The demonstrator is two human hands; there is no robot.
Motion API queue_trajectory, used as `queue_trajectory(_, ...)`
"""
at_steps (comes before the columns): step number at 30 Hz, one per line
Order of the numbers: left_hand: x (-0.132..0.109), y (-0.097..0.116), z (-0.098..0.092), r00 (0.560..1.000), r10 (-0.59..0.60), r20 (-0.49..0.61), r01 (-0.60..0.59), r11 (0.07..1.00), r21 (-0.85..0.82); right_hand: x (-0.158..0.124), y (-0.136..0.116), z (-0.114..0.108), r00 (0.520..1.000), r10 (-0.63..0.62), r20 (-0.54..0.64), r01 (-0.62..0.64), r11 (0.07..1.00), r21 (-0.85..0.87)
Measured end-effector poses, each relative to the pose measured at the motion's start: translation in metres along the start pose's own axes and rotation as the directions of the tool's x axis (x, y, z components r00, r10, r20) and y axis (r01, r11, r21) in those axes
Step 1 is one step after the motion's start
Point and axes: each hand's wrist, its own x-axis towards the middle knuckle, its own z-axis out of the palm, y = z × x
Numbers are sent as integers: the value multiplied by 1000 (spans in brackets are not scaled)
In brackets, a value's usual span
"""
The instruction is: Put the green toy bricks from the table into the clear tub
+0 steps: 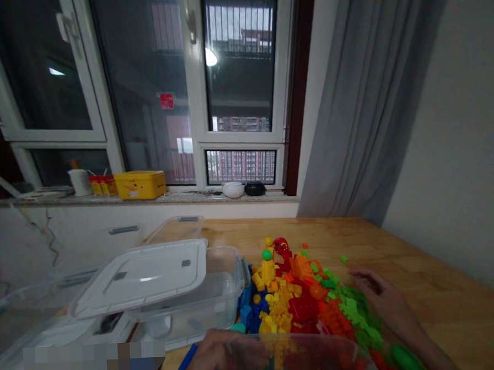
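A large heap of toy building bricks lies on the wooden table, roughly grouped by colour into yellow, red, orange, green and blue. My right hand hovers at the heap's right edge with fingers spread, just above the green bricks. My left hand sits at the bottom of the view, curled over the rim of a clear plastic bin. The bin stands in front of the heap, which shows through its wall. A loose blue brick lies just left of my left hand.
Clear plastic storage boxes and a white lid stand at the table's left. A green oblong piece lies at the bottom right. A yellow tin and other items stand on the window sill behind.
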Motion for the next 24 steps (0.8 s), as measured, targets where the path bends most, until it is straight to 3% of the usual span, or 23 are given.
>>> queue_trajectory(2, 3, 0, 0, 999, -25, 32, 27, 999, -41, 11, 20, -8, 998, -60, -22, 56, 985, -163)
queue_trajectory(5, 1, 4, 3, 996, -5, 86, 9, 999, -50, 19, 43, -18, 997, -25, 72, 43, 967, -252)
queue_trajectory(8, -5, 8, 8, 998, 45, 32, -44, 999, -27, 21, 55, -22, 988, 4, 155, 40, 958, -285)
queue_trajectory(11, -8, 8, 9, 997, 61, -36, -61, 998, 8, 23, 63, -24, 982, 4, 191, 54, 953, -297)
queue_trajectory(19, 2, -5, -6, 997, 39, 74, -38, 999, -12, 24, 76, -24, 970, 25, 241, 41, 963, -265)
queue_trajectory(24, 4, -9, -11, 999, -34, 13, 34, 999, -10, 26, 81, -24, 972, 24, 232, 37, 967, -252)
